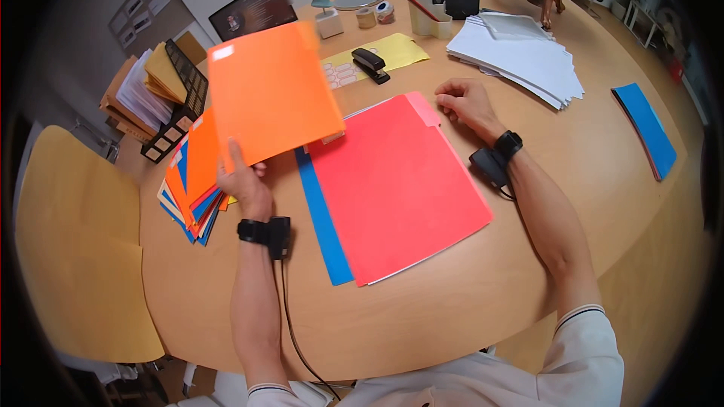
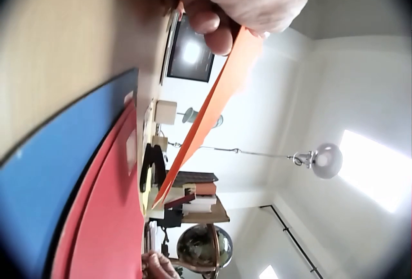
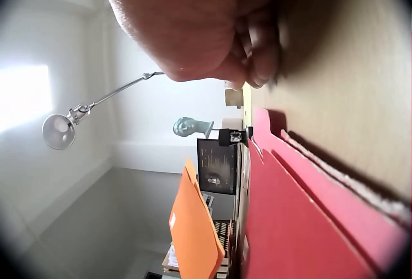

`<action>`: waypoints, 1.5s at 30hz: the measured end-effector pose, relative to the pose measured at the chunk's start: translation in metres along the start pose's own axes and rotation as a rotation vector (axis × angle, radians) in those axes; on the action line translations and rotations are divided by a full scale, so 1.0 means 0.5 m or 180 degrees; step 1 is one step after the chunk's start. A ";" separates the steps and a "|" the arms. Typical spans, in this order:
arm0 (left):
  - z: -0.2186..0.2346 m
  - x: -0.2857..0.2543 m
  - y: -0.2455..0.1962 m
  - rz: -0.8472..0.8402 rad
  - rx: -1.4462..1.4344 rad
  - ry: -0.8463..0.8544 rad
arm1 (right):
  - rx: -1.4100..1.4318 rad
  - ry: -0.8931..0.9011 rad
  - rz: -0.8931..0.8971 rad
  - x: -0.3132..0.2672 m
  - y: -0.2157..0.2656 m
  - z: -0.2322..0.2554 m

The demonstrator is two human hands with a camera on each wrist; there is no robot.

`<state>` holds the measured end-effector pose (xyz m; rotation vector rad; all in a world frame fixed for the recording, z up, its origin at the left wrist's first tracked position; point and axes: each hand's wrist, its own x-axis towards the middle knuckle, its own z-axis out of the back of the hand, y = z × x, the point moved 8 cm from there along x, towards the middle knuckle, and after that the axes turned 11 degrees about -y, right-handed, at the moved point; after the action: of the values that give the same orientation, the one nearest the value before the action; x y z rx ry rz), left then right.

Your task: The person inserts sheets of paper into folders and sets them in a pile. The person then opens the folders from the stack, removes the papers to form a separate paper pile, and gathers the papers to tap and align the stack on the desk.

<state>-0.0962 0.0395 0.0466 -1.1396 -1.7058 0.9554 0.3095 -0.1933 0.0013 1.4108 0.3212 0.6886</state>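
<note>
My left hand (image 1: 247, 187) grips an orange file folder (image 1: 275, 98) by its lower left corner, thumb on the upper face, and holds it tilted above the table. In the left wrist view the folder shows nearly edge-on, with curled fingertips (image 2: 219, 39) at its edge. Below it lies a red folder (image 1: 400, 196) with white paper edges peeking out, over a blue folder (image 1: 324, 226). My right hand (image 1: 469, 105) rests on the table just right of the red folder's tab, its fingers loosely curled with nothing in them.
A fanned pile of colored folders (image 1: 197, 162) lies left, near a black file rack (image 1: 177, 124). Beyond the red folder are a black stapler (image 1: 370, 65) on a yellow folder (image 1: 411, 49) and a paper stack (image 1: 513, 60). Blue folders (image 1: 645, 130) lie far right.
</note>
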 end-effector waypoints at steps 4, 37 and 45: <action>0.059 0.065 -0.024 -0.0084 -0.0052 -0.0504 | -0.0187 0.0107 -0.0043 -0.003 0.005 0.001; -0.178 -0.251 0.049 -0.1840 0.2539 0.3515 | -0.0401 0.1525 0.0121 -0.048 0.058 -0.050; -0.163 -0.208 0.071 -0.1252 0.1843 0.3012 | 0.0234 0.1259 0.0892 -0.108 0.166 -0.109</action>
<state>0.0130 -0.0377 0.0185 -0.6456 -0.7530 0.4666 0.2155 -0.1823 0.0631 1.3978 0.4661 1.2020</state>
